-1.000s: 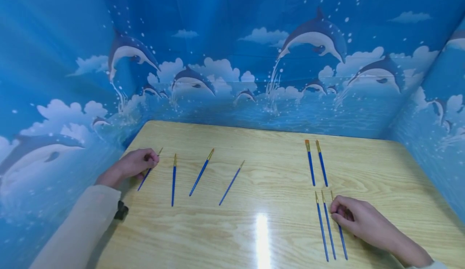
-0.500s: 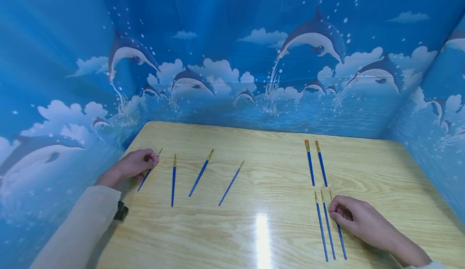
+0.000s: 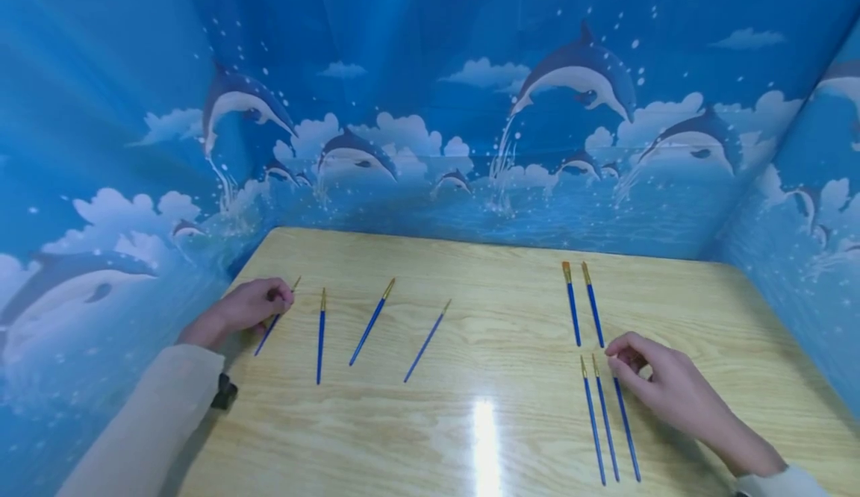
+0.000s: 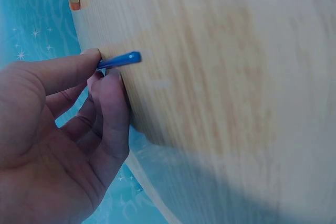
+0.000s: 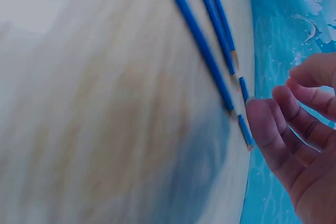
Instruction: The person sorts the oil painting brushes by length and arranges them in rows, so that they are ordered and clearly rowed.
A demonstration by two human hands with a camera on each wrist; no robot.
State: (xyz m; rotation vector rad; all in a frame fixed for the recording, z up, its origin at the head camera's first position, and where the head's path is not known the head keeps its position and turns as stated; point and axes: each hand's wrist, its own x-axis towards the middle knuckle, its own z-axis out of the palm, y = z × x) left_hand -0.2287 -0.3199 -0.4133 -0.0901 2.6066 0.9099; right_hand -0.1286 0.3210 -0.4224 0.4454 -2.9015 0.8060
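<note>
At the table's left side my left hand (image 3: 250, 304) pinches a thin blue-handled paintbrush (image 3: 266, 336) between thumb and fingers. In the left wrist view the blue end of that paintbrush (image 4: 126, 59) sticks out past the fingertips. My right hand (image 3: 668, 386) hovers over the upper end of a paintbrush (image 3: 627, 430) on the right, covering its bristles in the head view. Its fingers are loosely bent, and the right wrist view shows nothing between them. Two matching paintbrushes (image 3: 594, 430) lie parallel beside that one. Just beyond them lie a flat-tipped paintbrush (image 3: 573, 312) and another paintbrush (image 3: 594, 310).
Three more blue paintbrushes, one upright in view (image 3: 320, 344) and two slanted, the nearer-left one (image 3: 371, 327) and a thinner one (image 3: 427, 342), lie spread on the wooden table (image 3: 510, 310). A dolphin-printed backdrop (image 3: 416, 206) encloses the back and sides.
My right hand has let go of the rightmost paintbrush in the lower row and moved up and slightly away from me. The left hand stays on its paintbrush.
</note>
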